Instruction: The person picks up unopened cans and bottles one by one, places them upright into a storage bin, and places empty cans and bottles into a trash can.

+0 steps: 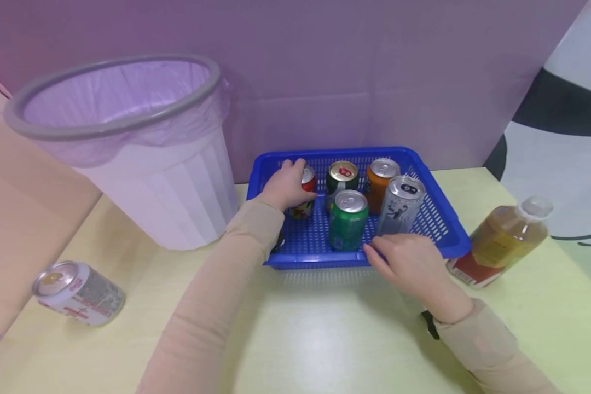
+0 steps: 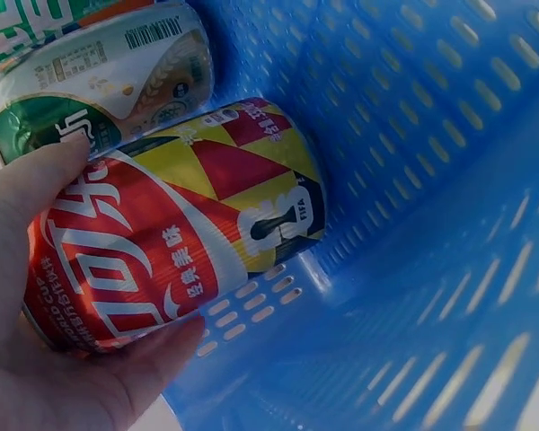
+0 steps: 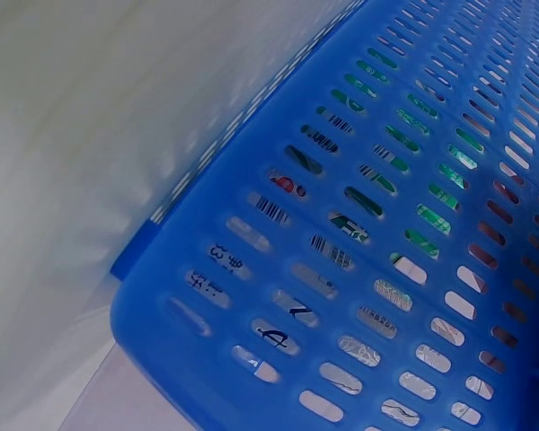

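My left hand (image 1: 288,185) grips a red and yellow cola can (image 2: 175,224) near the left end of the blue basket (image 1: 320,257). The thumb lies along one side and the fingers along the other in the left wrist view. My right hand (image 1: 411,262) holds the basket's front rim near its right corner, thumb on the outer side; its other fingertips are partly hidden. Inside the basket stand a green can (image 1: 348,221), a dark can with a gold top (image 1: 342,178), an orange can (image 1: 376,191) and a silver can (image 1: 399,208).
A tall white trash bin (image 1: 177,186) with a liner stands left of the basket. A white and grey can (image 1: 81,293) lies tilted at the table's left. To the right, a bottle of amber drink (image 1: 504,243) stands beside the basket. A purple wall (image 1: 374,82) rises behind.
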Demonstrator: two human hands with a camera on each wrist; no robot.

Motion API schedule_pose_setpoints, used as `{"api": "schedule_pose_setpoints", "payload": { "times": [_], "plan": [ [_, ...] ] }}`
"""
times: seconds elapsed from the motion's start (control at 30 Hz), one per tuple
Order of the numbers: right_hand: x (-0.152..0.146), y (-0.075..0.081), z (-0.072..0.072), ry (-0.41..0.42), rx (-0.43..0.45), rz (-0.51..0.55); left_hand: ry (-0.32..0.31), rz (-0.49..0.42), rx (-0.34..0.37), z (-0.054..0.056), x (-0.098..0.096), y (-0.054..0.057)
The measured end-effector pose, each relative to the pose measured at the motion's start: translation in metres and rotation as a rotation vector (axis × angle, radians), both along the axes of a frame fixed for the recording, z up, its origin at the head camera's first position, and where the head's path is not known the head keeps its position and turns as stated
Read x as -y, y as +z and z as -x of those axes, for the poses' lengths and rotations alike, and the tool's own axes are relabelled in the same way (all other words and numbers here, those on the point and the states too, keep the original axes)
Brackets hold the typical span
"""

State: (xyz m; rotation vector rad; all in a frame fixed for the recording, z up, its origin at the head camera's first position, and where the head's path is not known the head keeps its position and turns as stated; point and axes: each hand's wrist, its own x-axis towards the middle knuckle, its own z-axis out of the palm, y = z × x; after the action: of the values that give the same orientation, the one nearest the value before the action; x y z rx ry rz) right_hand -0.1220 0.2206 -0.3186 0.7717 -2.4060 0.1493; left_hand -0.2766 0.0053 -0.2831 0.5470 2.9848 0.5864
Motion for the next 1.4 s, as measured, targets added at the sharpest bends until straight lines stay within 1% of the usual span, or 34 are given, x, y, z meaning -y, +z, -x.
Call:
{"api": "schedule_pose_setpoints", "payload": {
  "times": [0.13, 0.3, 0.47, 0.6, 0.77, 0.83, 0.97, 1.23, 1.4],
  "plan": [
    [0.000, -0.002, 0.000, 0.000, 0.004, -0.005, -0.006, 0.047, -0.004, -0.003, 0.000, 0.001],
    [0.000, -0.003, 0.000, -0.008, 0.015, -0.004, -0.009, 0.078, -0.014, -0.005, -0.001, 0.004],
    [0.000, -0.003, 0.000, -0.009, 0.025, -0.001, -0.005, 0.104, 0.014, -0.007, 0.000, 0.009],
    [0.000, -0.003, -0.001, -0.008, 0.024, 0.001, 0.012, 0.152, 0.025, -0.010, 0.002, 0.015],
    [0.000, -0.002, -0.001, -0.006, 0.016, 0.001, 0.041, 0.211, 0.025, -0.015, 0.003, 0.027],
    [0.000, -0.002, 0.000, -0.007, 0.013, -0.001, 0.041, 0.227, 0.027, -0.016, 0.003, 0.031],
    [-0.001, -0.002, 0.001, -0.009, 0.006, -0.005, 0.030, 0.232, 0.028, -0.017, 0.004, 0.034],
    [0.000, -0.002, 0.001, -0.004, 0.011, 0.000, 0.018, 0.232, 0.002, -0.020, 0.006, 0.041],
    [-0.001, -0.002, 0.000, -0.012, 0.017, 0.001, 0.001, 0.220, 0.012, -0.021, 0.009, 0.046]
  ]
}}
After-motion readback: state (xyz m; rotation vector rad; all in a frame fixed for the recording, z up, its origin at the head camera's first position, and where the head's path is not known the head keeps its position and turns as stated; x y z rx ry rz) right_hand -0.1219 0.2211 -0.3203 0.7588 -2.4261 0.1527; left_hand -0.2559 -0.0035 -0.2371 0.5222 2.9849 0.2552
